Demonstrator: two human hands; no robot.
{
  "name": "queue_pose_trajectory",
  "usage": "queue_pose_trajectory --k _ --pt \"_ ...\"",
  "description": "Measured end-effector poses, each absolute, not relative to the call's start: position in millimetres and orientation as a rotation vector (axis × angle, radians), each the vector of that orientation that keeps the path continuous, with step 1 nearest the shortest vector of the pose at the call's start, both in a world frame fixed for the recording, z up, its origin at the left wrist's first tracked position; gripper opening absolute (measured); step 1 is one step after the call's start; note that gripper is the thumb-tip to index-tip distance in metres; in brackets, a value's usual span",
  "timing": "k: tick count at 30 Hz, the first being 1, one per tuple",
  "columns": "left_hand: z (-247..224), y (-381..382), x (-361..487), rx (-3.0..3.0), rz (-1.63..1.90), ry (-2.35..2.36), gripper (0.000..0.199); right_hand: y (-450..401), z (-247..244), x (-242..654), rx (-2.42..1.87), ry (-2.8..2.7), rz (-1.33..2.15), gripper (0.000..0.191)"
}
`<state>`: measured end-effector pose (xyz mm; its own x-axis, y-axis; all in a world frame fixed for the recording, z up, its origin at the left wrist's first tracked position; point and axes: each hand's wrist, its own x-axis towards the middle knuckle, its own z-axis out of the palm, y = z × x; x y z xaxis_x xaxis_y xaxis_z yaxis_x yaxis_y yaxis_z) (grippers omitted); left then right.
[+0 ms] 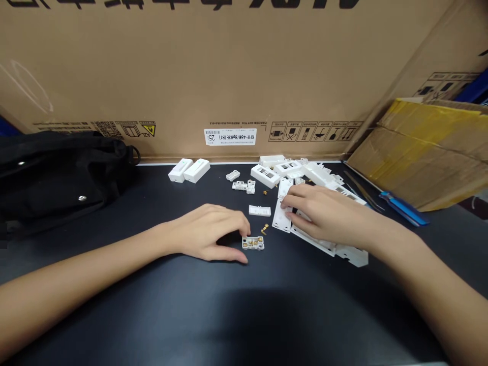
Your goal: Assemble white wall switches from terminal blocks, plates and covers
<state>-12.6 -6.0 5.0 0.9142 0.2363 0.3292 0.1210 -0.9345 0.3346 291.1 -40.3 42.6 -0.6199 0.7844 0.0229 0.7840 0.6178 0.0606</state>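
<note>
The left hand [208, 233], just left of centre, is cupped in a wide, loose arch, its fingertips [244, 222] just beside a small white plastic terminal block with brass contacts [253, 243] on the black work surface [152, 315], holding nothing that shows. The right hand [324, 213], right of centre, curls narrower, its fingers [297, 203] laid on a flat white rectangular plastic plate [281, 216], though whether it grips the plate cannot be told. A small brass clip [264, 229] lies between the hands, below a scatter of white plastic housings [316, 174] at upper centre.
</note>
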Motion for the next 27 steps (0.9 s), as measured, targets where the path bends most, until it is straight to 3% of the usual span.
queue_pose_trajectory --k 4,8,15,27 --pt "4.0 6.3 -13.8 2.754 0.615 0.811 0.031 -40.0 42.7 292.9 1.341 2.830 0.083 0.028" --pt "0.8 27.6 -14.5 2.753 0.571 1.116 0.043 -41.3 44.6 291.0 1.348 2.829 0.058 0.025" --pt "-1.1 35.1 -12.5 2.811 0.404 1.136 0.049 -42.1 43.6 288.6 1.346 2.832 0.047 0.025" --pt "-1.1 35.8 -12.5 2.705 0.473 1.242 0.046 -40.3 51.5 293.2 1.387 2.820 -0.048 0.028"
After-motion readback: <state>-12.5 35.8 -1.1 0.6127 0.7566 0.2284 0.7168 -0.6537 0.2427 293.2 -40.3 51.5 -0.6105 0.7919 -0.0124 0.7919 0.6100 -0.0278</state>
